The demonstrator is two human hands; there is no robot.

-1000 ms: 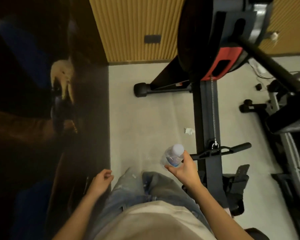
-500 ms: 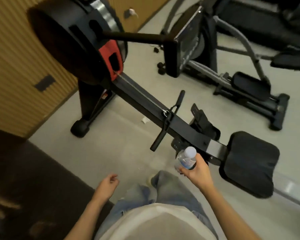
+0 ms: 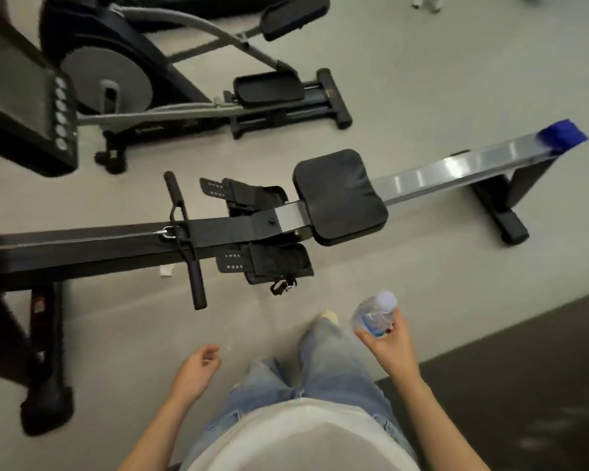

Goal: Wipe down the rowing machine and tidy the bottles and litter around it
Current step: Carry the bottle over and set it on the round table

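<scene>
The black rowing machine (image 3: 92, 248) lies across the floor in front of me, with its seat (image 3: 340, 197) on a silver rail (image 3: 456, 171). A blue cloth (image 3: 562, 134) rests on the rail's far right end. My right hand (image 3: 390, 341) grips a clear plastic bottle (image 3: 374, 312) with a white cap and blue label, held above the floor near my right leg. My left hand (image 3: 198, 370) hangs with loosely curled fingers and holds nothing. A small white scrap of litter (image 3: 166, 270) lies on the floor beside the rower's beam, next to the pull handle (image 3: 186, 239).
A second exercise machine (image 3: 123, 76) with pedals stands behind the rower. A black console screen (image 3: 24, 103) juts in at the left. A dark mat (image 3: 524, 385) covers the floor at the lower right. The rower's front foot (image 3: 46, 409) sits at lower left.
My view has swung to the right along the rower, from the flywheel end to the seat and rail. The bottle stays in my right hand; my left hand stays loose at my side.
</scene>
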